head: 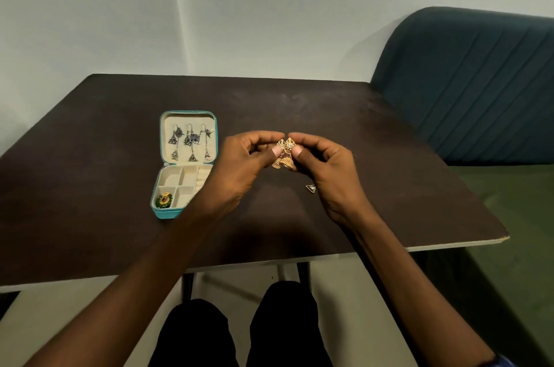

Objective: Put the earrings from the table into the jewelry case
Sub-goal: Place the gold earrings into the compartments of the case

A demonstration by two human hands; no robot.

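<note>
A pair of gold bell-shaped earrings (284,154) hangs above the middle of the dark table (90,157). My left hand (239,169) pinches one of them, my right hand (326,175) pinches the other, and the two touch side by side. The teal jewelry case (162,212) lies open to the left. Silver dangling earrings (190,142) hang in its lid. A green and yellow earring (164,200) sits in its near left compartment. My left forearm covers the case's near right corner. A small triangular earring (311,187) lies on the table beside my right hand.
A dark teal padded chair (467,85) stands at the table's right side. A pale wall is behind the table. My knees in black trousers (239,330) are under the near edge.
</note>
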